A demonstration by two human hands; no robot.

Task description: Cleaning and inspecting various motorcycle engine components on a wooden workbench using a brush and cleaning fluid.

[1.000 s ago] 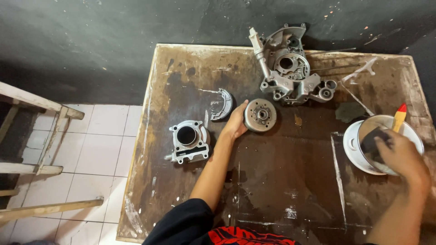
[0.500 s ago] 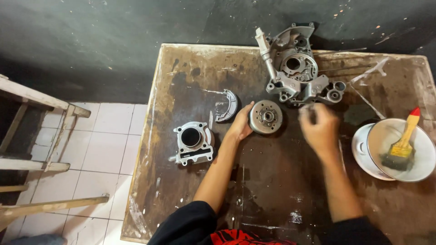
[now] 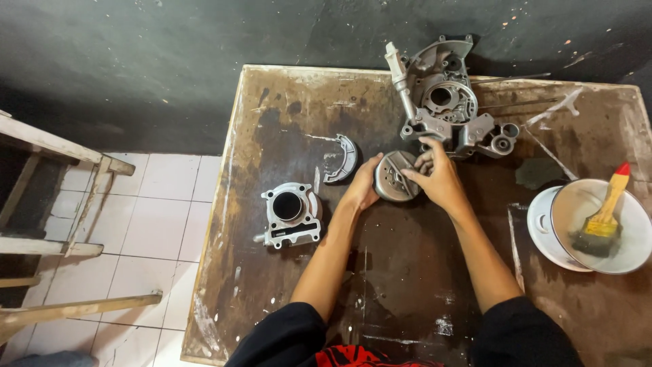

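Note:
A round grey metal disc part (image 3: 392, 178) is tilted up on edge at the middle of a stained brown table (image 3: 285, 122). My left hand (image 3: 364, 185) cups its left side. My right hand (image 3: 439, 177) grips its right side, fingers over the rim. Just behind them lies a large grey engine casing (image 3: 445, 102) with a shaft sticking out. A grey cylinder block (image 3: 289, 213) stands to the left of my left forearm. A curved brake shoe (image 3: 345, 158) lies between the block and the casing.
At the right stands a white bowl (image 3: 631, 251) with a yellow-handled, red-tipped brush (image 3: 603, 219) in it, on a white lid. A dark rag (image 3: 538, 171) lies near it. Wooden ladder rails stand over the tiled floor at left. A dark wall runs behind the table.
My right hand left the brush in the bowl and crossed left to the disc. Both hands now hold the disc, which has been tipped up from lying flat.

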